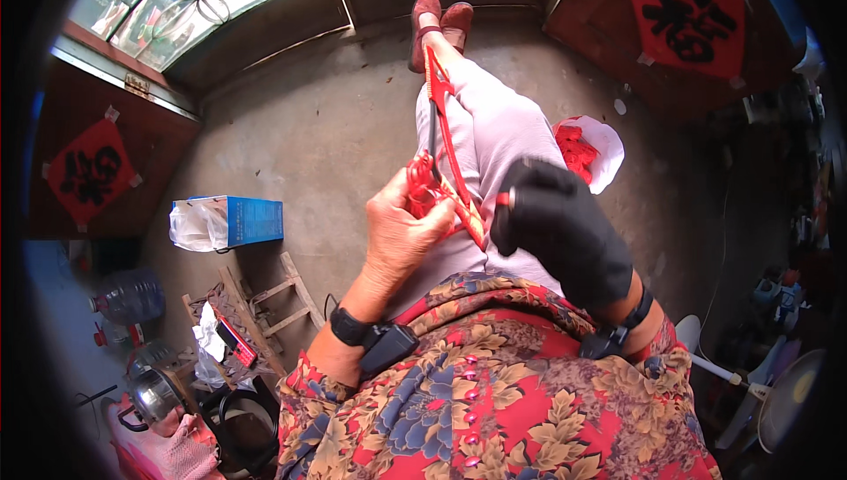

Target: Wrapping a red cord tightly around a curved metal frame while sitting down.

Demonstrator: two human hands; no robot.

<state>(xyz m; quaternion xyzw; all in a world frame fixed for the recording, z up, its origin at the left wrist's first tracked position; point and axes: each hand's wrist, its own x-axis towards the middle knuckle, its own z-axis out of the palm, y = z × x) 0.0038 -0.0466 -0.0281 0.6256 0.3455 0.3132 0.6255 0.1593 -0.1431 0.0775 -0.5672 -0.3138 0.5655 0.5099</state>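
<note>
My left hand (410,224) is bare and closed in a pinch on a bundle of looped red cord (421,178). Over my lap and legs runs a long red and cream strip (455,158), from near my shoes to just beyond my left fingertips. A dark thin rod (432,131) lies alongside it. To the right of the strip, my right hand (560,224) wears a black glove. Its fingers are curled, and a small red tip shows at them; the rest of what they hold is hidden.
My legs stretch ahead, ankles crossed in red shoes (425,26). Right of my knees stands a white container (607,158) with red material inside. On the left are a blue box (256,221) with a plastic bag, a wooden stool (287,295) and a metal pot (157,392). A fan (788,401) is at lower right.
</note>
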